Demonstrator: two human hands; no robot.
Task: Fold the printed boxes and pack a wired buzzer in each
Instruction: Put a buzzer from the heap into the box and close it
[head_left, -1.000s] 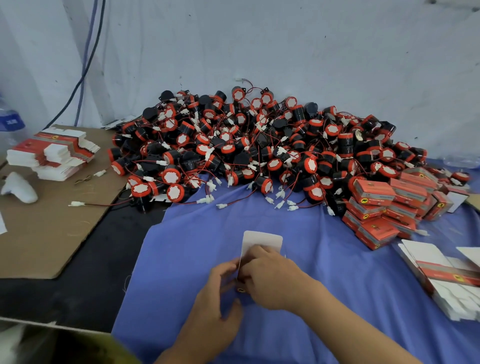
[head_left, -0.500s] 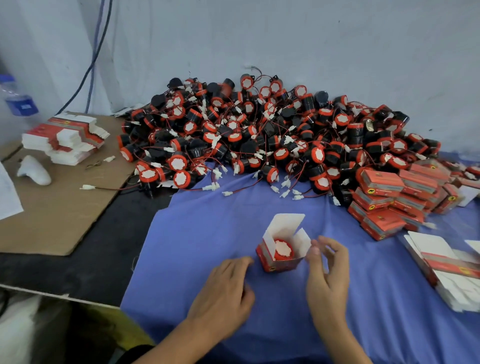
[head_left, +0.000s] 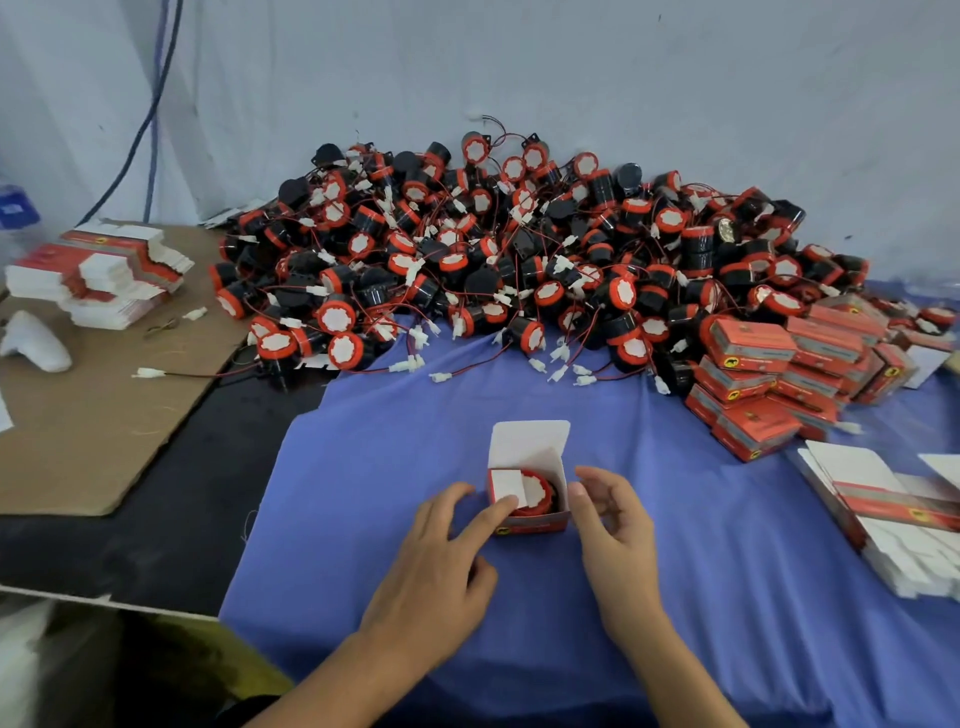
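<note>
A small red printed box (head_left: 530, 525) stands on the blue cloth (head_left: 727, 597) with its white lid flap up. A red-and-black wired buzzer (head_left: 537, 493) sits inside it. My left hand (head_left: 441, 561) lies to the box's left, its index finger pressing the left side flap down over the buzzer. My right hand (head_left: 613, 525) is at the box's right side, thumb and fingers touching the right flap.
A big heap of wired buzzers (head_left: 519, 260) fills the back of the table. Packed red boxes (head_left: 769, 374) pile up at the right. Flat box blanks lie at the far right (head_left: 893, 509) and on the cardboard sheet (head_left: 104, 275) at the left.
The flat blank held in both hands a second ago now stands as an open box with a buzzer inside. Both hands have come back to it; the left flap is folded down.
</note>
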